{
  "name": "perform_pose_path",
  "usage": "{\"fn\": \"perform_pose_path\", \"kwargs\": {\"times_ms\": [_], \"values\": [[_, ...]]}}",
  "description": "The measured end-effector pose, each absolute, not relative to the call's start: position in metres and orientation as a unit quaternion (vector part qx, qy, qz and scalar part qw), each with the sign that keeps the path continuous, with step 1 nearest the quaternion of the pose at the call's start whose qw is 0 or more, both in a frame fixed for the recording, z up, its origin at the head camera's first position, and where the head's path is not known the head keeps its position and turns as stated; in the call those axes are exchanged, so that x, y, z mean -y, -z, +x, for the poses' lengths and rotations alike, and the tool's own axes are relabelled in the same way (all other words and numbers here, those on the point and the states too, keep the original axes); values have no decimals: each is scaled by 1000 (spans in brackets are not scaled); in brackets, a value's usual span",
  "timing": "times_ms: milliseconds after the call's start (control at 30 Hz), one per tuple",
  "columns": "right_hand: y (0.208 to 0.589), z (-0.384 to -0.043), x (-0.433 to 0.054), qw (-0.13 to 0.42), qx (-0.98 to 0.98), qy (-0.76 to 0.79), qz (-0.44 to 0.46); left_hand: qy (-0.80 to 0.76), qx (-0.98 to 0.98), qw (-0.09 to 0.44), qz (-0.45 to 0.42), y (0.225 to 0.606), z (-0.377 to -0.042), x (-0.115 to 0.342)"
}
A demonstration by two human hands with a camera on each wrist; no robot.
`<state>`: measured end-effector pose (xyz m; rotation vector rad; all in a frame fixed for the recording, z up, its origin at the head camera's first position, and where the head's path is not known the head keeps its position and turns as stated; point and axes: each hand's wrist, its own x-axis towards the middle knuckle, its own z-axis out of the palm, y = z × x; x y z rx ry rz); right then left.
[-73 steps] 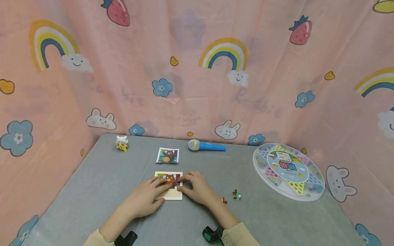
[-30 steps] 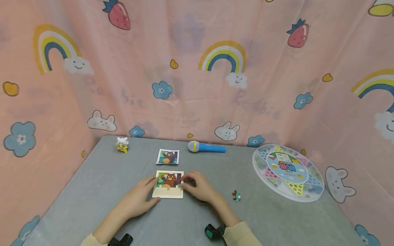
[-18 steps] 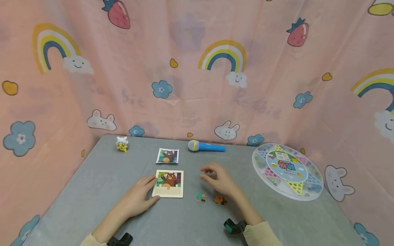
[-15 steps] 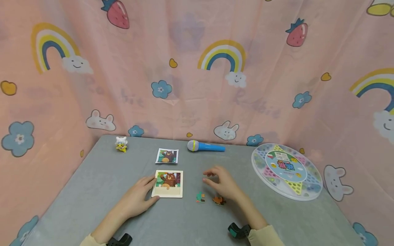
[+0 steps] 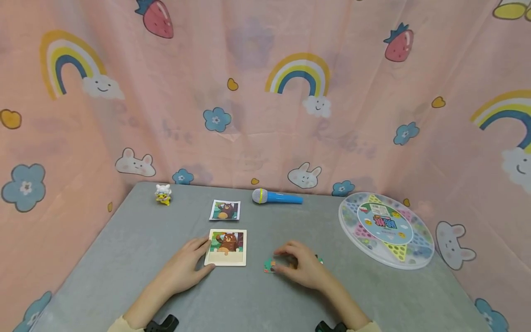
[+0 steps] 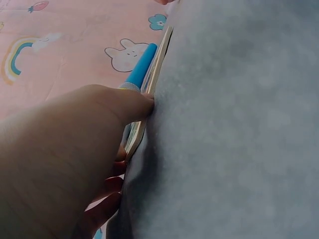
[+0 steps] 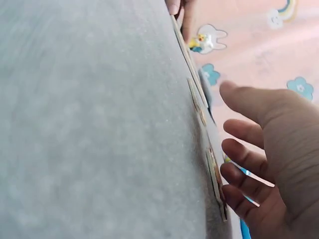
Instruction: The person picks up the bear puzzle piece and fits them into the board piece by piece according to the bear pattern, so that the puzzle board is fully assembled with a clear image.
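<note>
A cream puzzle board lies on the table, its upper part filled with bear-picture pieces and its lower strip bare. My left hand rests at the board's left side, fingertips on the edge and thumb at the near left corner. Right of the board, my right hand is low over loose puzzle pieces, fingers loosely bent and apart. A green piece shows by its thumb, and part of another piece peeks out behind the hand. In the right wrist view a flat piece lies just beside the fingertips, with nothing gripped.
A bear picture card lies beyond the board. Behind it are a blue toy microphone and a small white-and-yellow figurine. A round game board lies at the right. A pink patterned curtain backs the table.
My right hand let go of the board's right edge, moved right, then came down over the loose pieces. The left fingers drew back from the picture to the board's left edge.
</note>
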<state>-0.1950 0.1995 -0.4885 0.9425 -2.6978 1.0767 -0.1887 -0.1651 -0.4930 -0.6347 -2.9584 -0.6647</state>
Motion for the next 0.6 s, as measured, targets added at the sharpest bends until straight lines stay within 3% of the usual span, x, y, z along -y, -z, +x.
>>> {"fn": "perform_pose_path", "kwargs": {"times_ms": [300,600], "values": [[495,-192,-206,3,887,-340,313,214,955,19,-203,492,-188,164],[500,-191,-202,35,883,-332,331,212,958,6,-194,492,-188,164]]}}
